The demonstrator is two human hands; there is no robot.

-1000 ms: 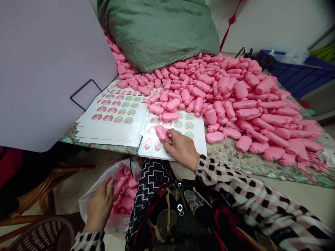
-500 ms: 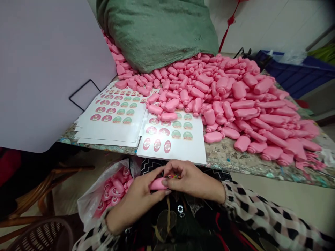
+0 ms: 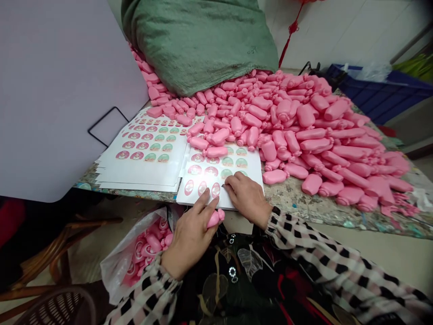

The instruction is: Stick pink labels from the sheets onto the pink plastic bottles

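Observation:
My left hand is wrapped round a small pink plastic bottle, whose knobbed neck points right. Two of its fingertips rest at the front edge of the top sticker sheet. On that sheet my right hand lies with curled fingers, the tips at the right edge of a pink oval sticker. Whether the sticker's edge is lifted is too small to tell. Two more ovals stand to its left, with pink and green round-topped stickers in rows above. Much of the bottle is hidden by my fingers.
Loose pink bottles are heaped across the table, spilling from a green sack. More sticker sheets lie left, beside a large pale panel. Below hangs a clear bag of labelled pink bottles. A blue crate stands right.
My hands have parted. The right one has moved up onto the sticker sheet, while the left has shifted slightly up with the pink bottle, its neck now showing.

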